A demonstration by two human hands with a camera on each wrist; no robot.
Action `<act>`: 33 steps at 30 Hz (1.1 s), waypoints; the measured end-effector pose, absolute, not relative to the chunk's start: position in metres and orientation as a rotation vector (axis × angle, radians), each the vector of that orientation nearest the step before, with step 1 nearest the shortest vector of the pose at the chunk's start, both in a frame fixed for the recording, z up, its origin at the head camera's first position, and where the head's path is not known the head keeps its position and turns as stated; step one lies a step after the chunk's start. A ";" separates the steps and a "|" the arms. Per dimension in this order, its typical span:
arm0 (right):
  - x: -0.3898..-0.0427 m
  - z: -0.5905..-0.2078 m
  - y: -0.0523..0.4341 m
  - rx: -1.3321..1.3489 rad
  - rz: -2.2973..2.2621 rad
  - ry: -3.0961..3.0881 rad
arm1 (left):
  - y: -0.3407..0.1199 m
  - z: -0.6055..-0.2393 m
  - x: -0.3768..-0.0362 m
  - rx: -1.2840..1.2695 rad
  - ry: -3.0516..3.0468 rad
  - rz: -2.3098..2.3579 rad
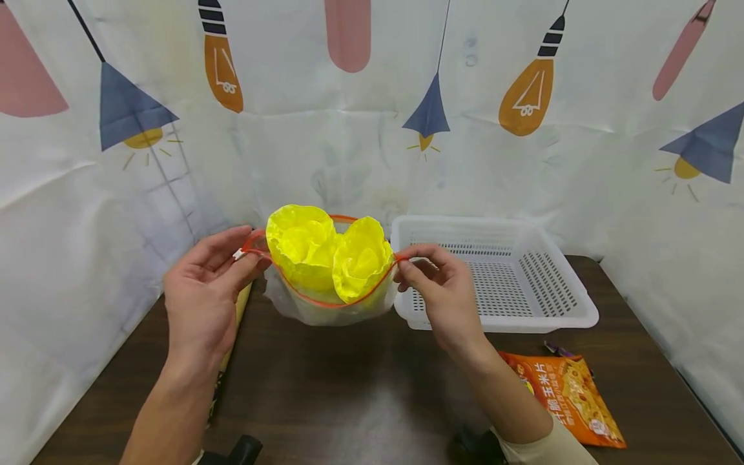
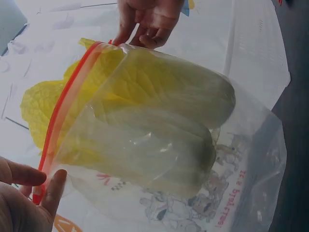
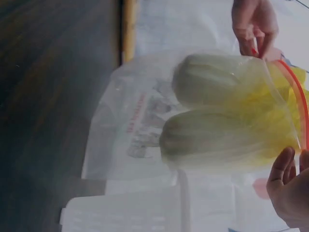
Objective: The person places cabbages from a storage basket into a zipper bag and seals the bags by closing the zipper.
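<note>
A clear zip bag with a red rim hangs between my two hands, its mouth upward. Two napa cabbages with bright yellow leaves stand inside it, their leaf tops poking past the rim in the head view. My left hand pinches the left end of the rim between thumb and fingers, beside a small white slider. At the opposite end, my right hand pinches the rim's corner. The wrist views show cartoon figures and red lettering on the bag's lower part, below the cabbages' pale bases.
Behind my right hand, a white perforated basket stands on the dark table. An orange snack packet lies by my right forearm. A long yellowish item is partly hidden behind my left hand. Printed white cloth encloses the table.
</note>
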State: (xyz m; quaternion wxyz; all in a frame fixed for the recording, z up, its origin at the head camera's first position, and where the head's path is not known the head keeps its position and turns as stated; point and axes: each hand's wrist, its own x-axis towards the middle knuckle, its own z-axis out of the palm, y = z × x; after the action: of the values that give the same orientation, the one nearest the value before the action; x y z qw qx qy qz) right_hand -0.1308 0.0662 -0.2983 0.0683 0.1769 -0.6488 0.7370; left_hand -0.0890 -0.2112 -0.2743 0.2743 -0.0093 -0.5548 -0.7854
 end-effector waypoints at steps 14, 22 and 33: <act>-0.142 -0.286 0.065 0.646 2.240 -1.888 | -0.220 -0.279 -0.098 -0.049 -1.524 -1.907; -0.145 -0.284 0.069 0.628 2.262 -1.876 | -0.224 -0.280 -0.101 0.034 -1.595 -1.831; -0.150 -0.282 0.080 0.955 2.180 -1.820 | -0.227 -0.281 -0.103 0.000 -1.495 -1.788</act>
State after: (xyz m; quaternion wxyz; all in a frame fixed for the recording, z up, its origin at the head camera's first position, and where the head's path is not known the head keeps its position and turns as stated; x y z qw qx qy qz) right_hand -0.1500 0.0797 -0.2817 0.0727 0.3177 -0.6058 0.7258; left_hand -0.1033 -0.2275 -0.2806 0.3945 0.0000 -0.5895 -0.7049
